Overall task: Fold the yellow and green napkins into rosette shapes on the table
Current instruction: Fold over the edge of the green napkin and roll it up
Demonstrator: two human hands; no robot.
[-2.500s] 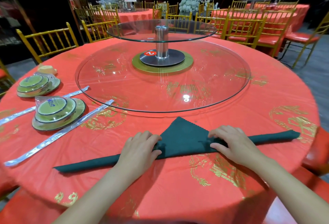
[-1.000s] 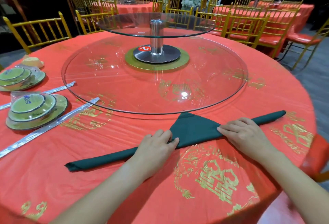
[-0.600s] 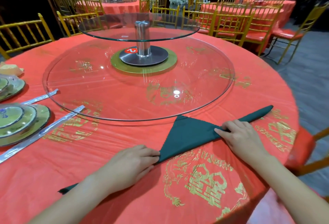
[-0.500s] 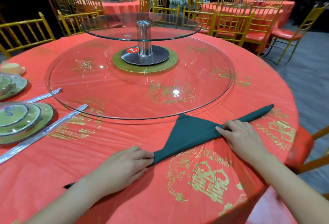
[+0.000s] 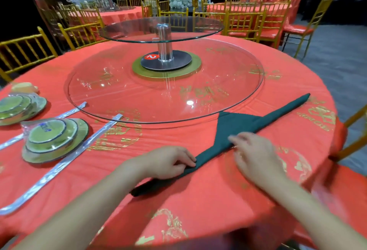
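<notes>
Left hand: palm down, fingers nearly straight, fingertips pressing the rolled band of the green napkin.
Right hand: blurred, fingers extended, tips on the same band further right; nothing gripped.
Napkin lies diagonally on the red-clothed table, its triangular flap pointing at the rim of the glass turntable.
Wrapped dish set well apart, left.
</notes>
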